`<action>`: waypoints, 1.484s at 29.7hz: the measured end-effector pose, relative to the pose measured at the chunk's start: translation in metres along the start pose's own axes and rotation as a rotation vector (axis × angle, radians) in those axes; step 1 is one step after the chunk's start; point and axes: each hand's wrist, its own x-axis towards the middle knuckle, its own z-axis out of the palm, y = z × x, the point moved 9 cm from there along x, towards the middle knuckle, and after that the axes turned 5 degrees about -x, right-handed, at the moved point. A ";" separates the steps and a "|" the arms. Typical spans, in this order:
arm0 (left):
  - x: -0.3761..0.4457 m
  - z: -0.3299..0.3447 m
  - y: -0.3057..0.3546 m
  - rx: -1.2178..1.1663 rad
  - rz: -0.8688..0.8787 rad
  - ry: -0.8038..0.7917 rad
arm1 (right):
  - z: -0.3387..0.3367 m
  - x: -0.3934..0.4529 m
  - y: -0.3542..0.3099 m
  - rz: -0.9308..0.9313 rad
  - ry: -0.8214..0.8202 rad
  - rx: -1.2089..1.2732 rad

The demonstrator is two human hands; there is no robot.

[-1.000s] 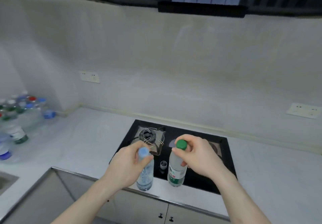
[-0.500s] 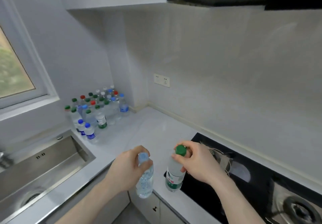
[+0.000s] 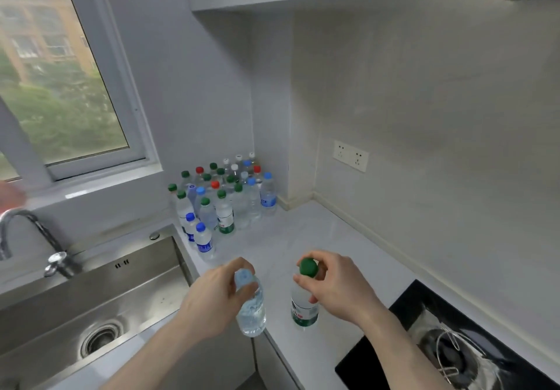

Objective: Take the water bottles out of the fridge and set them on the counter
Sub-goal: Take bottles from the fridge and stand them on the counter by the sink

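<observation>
- Water bottles are in both hands, carried upright above the front edge of the pale counter (image 3: 306,238).
- Far left, a steel sink (image 3: 91,298) with a curved tap (image 3: 18,226) sits under the window (image 3: 60,86).
- Behind the sink's right end, a cluster of bottles (image 3: 224,198) with green, blue, red and white caps stands in the counter corner.
- Left hand (image 3: 212,298) has its fingers curled round the neck of the blue-capped bottle (image 3: 251,310).
- Right hand (image 3: 336,286) pinches the green-capped bottle (image 3: 303,310) just under its cap, thumb and fingers bent round the neck.
- Both bottles hang close together, not touching.
- Far right, a black hob (image 3: 454,344) is set into the counter.
</observation>
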 end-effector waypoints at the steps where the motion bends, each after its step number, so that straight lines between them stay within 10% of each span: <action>1: 0.007 -0.003 -0.007 0.010 -0.006 0.008 | 0.003 0.010 -0.002 -0.002 -0.005 -0.007; 21: 0.252 0.000 -0.163 0.172 0.008 -0.168 | 0.099 0.245 0.002 0.172 0.000 -0.028; 44: 0.354 0.026 -0.251 0.281 -0.077 -0.209 | 0.187 0.390 0.006 0.270 -0.099 -0.022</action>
